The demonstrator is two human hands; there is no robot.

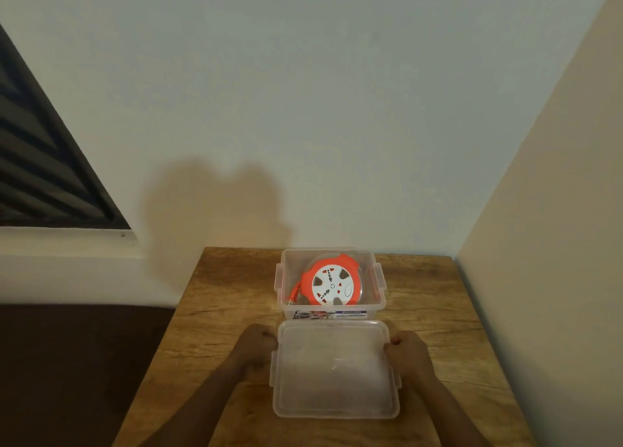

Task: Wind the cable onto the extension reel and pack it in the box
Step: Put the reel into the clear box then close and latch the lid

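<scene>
Your left hand and right hand each pinch a side edge of the lid, just in front of the box. The reel lies tilted inside; the lid may not seat flat.

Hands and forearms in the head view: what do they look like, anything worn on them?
Two bare hands, the left hand and the right hand, with forearms bare down to the frame's lower edge. No sleeves, gloves, watch or rings show. The picture is too soft to rule out small details.
</scene>
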